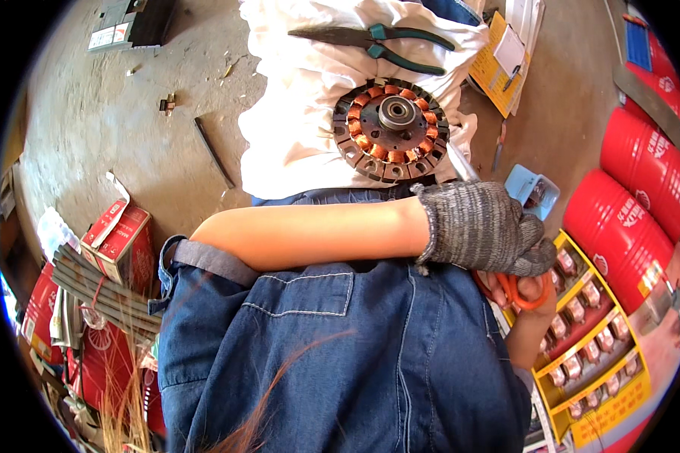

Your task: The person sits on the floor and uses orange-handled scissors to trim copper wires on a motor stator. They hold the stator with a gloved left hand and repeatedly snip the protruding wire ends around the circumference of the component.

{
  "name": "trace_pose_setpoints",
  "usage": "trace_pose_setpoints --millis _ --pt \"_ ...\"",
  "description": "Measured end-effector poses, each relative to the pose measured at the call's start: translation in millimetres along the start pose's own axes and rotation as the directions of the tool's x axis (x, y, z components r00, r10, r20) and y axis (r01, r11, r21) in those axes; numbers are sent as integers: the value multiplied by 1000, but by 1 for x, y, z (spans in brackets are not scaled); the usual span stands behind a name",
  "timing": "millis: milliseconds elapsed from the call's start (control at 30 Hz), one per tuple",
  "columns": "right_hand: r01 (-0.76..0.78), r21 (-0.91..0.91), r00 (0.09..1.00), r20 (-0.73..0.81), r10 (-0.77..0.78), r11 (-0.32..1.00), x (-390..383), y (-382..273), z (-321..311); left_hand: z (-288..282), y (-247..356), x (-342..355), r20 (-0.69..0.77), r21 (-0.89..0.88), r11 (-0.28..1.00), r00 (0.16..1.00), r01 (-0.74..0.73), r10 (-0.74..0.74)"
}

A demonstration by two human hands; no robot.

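A white cloth [279, 128] lies over the lap, bearing green-handled pliers [404, 60] and a round motor stator [389, 132] with copper coils and a central bearing. My left hand [483, 230], in a grey knit glove, crosses to the right side with fingers curled; what it grips is hidden. Behind it a pale rod-like piece [461, 162] shows beside the stator. Partly under the glove, my bare right hand [529, 291] grips orange-handled scissors [514, 291], whose blades I cannot see.
Red drums [619, 234] and a yellow tiered rack of small packets [589, 336] stand right, near a blue container [529, 185]. A clipboard [495, 60] is upper right. A red box [121, 238] and grey hoses [98, 287] are left; a black case [132, 23] and bar [211, 151] lie on the floor.
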State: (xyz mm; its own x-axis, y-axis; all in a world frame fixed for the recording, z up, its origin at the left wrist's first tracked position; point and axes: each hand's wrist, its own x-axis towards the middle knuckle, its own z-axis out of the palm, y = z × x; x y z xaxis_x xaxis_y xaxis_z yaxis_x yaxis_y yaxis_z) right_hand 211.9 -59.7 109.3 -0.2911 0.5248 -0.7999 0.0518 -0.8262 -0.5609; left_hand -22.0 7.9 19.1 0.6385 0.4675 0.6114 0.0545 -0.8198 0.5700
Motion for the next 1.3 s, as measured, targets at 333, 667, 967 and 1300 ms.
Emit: trace_pose_setpoints --millis 333,667,967,1300 --pt "-318 -68 923 206 325 946 26 -35 14 -67 -49 -81 -139 -54 795 784 604 -605" --pt "-264 -32 958 102 266 964 16 -45 23 -58 -68 -114 -34 324 785 836 528 -548" --pt "-412 -53 907 75 415 910 15 -57 38 -54 -75 -122 -20 291 814 854 502 -520" --pt "-371 -327 910 60 410 869 40 -59 43 -54 -76 -124 -49 264 825 862 499 -505"
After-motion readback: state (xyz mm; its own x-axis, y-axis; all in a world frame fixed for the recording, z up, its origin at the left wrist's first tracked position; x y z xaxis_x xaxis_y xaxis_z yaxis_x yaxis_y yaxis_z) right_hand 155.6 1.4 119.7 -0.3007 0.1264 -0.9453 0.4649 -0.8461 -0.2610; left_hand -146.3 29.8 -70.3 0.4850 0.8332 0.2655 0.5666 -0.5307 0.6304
